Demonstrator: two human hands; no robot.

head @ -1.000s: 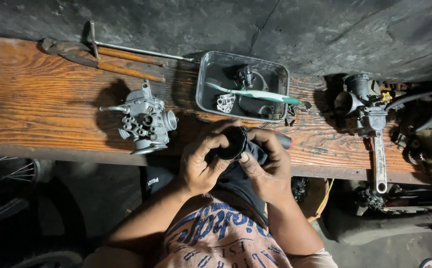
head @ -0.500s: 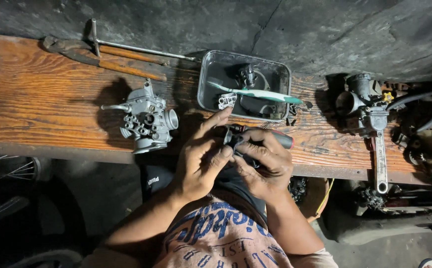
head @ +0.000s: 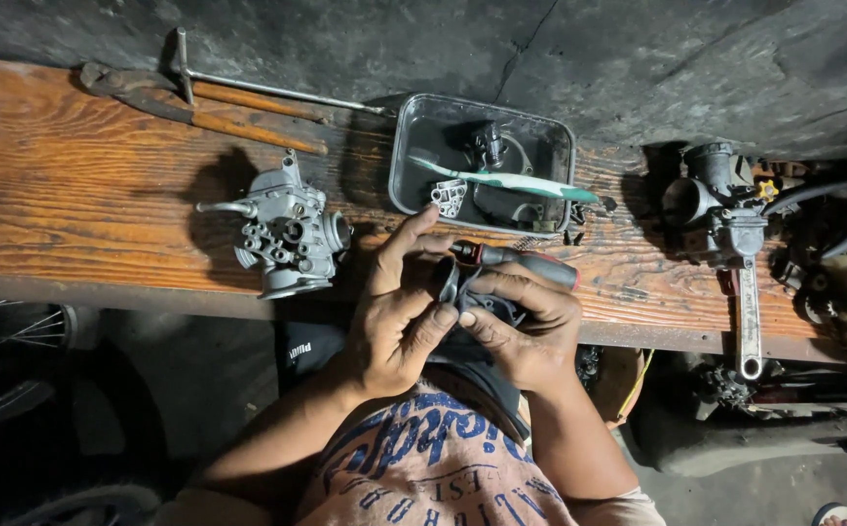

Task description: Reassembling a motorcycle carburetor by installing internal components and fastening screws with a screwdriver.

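Note:
Both my hands meet over the front edge of the wooden bench. My left hand and my right hand pinch a small black rubber part between thumbs and fingers, partly hidden by them. Dark cloth hangs beneath it. A screwdriver with a red and black handle lies on the bench just beyond my right fingers. A silver carburetor body rests on the bench to the left of my left hand.
A metal tray behind my hands holds small parts and a green and white toothbrush. A second carburetor and a wrench lie at right. Long-handled tools lie at the back left. A wheel stands below.
The round black part was held up face-on a second ago; now it is turned and squeezed between both hands, slightly farther right. My left fingers have spread upward.

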